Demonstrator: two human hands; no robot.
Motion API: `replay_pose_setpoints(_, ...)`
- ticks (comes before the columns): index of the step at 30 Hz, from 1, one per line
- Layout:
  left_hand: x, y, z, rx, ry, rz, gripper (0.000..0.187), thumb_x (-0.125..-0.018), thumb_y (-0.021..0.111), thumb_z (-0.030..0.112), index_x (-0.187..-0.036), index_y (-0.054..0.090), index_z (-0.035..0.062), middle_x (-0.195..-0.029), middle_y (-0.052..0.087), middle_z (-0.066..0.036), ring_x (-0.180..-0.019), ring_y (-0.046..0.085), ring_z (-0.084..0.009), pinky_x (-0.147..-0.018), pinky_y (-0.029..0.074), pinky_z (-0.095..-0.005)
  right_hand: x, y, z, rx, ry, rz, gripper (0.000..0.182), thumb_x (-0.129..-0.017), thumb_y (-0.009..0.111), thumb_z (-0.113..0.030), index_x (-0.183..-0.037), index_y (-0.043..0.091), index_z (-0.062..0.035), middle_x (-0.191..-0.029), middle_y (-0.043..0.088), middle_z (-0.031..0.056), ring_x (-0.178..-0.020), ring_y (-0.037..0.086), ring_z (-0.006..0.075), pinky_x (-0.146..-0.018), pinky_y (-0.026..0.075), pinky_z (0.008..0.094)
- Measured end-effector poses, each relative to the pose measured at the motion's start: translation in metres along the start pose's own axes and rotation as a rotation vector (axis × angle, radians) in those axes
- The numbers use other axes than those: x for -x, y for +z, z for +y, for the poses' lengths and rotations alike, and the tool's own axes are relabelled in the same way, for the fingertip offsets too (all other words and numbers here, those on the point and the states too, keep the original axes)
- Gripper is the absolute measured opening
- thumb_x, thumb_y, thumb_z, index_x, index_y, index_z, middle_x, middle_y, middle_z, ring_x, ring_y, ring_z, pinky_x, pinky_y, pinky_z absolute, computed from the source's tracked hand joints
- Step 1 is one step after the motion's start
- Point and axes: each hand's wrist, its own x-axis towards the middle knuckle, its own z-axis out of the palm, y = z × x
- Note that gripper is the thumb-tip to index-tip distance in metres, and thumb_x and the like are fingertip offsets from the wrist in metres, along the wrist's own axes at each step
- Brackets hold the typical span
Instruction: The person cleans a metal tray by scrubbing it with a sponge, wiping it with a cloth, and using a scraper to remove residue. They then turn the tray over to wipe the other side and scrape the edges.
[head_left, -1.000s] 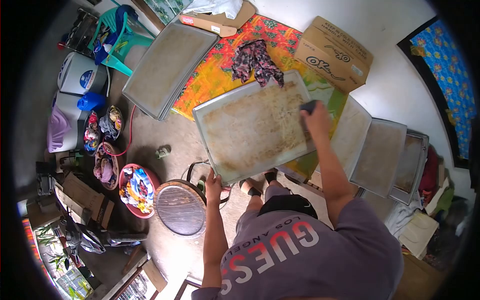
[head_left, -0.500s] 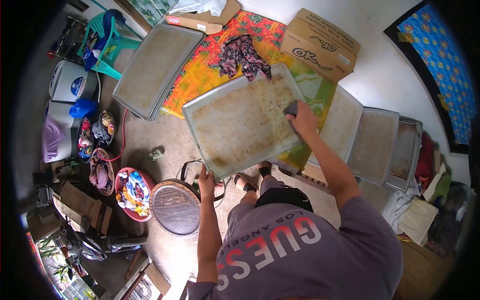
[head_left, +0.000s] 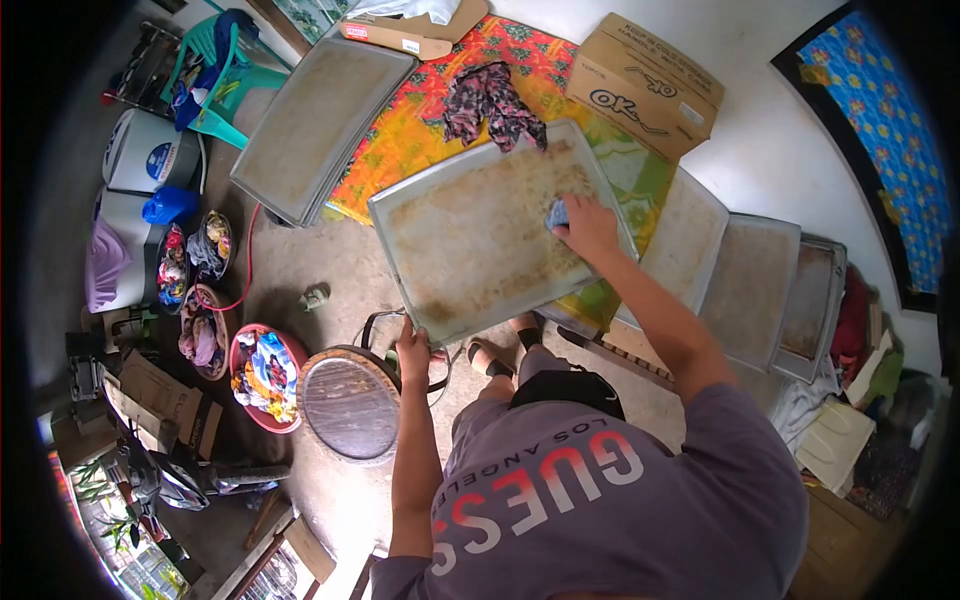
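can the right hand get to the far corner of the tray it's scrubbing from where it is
Probably yes. The right hand with its blue pad already rests on the baking tray; only bare tray surface lies between it and that corner.

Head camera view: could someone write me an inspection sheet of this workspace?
Surface: bare concrete floor; orange patterned mat.
Job's things: large stained metal tray, tilted; small blue scrubbing pad.
Clutter: stacked trays; cardboard box; patterned cloth; round wooden stool; bowls of rags.
Grippers: left hand grips tray's lower edge; right hand presses pad on tray.
Cables: red cord on floor.
Surroundings: white wall; more trays leaning.
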Motion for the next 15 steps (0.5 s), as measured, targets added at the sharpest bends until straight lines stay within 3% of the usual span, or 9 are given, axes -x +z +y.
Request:
replay_pose_setpoints(3,0.001,0.0,0.006,0.001,0.001,0.0,0.054,-0.095,0.045,0.004,-0.148,0.031,0.0053,-0.084,0.065,-0.013,-0.045,0.061,-0.0191,-0.038,0.052,-0.0292,-0.027,0.002,0.017,-0.064,0.25,0.003,0.061,-0.072,0.077,-0.04,-0.121,0.054,-0.0117,-0.107,0.062,0.0113,-0.098,0.062,0.0312,-0.074,0.051,0.0474)
replay_pose_setpoints(9,0.004,0.002,0.005,0.017,-0.011,0.007,0.054,-0.096,0.044,0.005,-0.148,0.031,0.0057,-0.083,0.066,-0.014,-0.044,0.061,-0.0194,-0.038,0.052,-0.0292,-0.014,0.02,-0.022,-0.067,0.01,-0.068,0.056,-0.07,0.078,-0.04,-0.113,0.055,-0.0123,-0.104,0.063,0.0092,-0.096,0.063,0.03,-0.072,0.052,0.046)
replay_pose_setpoints(12,0.004,-0.001,0.007,0.028,-0.008,0.005,0.054,-0.097,0.044,0.005,-0.149,0.03,0.0061,-0.083,0.066,-0.014,-0.044,0.06,-0.0192,-0.038,0.052,-0.0289,-0.028,0.006,-0.006,-0.134,0.254,0.054,0.055,-0.071,0.077,-0.04,-0.112,0.055,-0.0117,-0.101,0.063,0.0099,-0.096,0.063,0.0302,-0.072,0.052,0.0466)
replay_pose_setpoints(15,0.003,0.001,0.006,0.016,-0.014,0.013,0.054,-0.097,0.044,0.006,-0.149,0.029,0.0066,-0.083,0.066,-0.014,-0.044,0.06,-0.0193,-0.037,0.052,-0.0286,-0.01,0.017,-0.039,-0.109,-0.037,-0.023,0.054,-0.072,0.077,-0.04,-0.112,0.056,-0.0109,-0.1,0.063,0.0106,-0.097,0.063,0.0298,-0.072,0.051,0.0465)
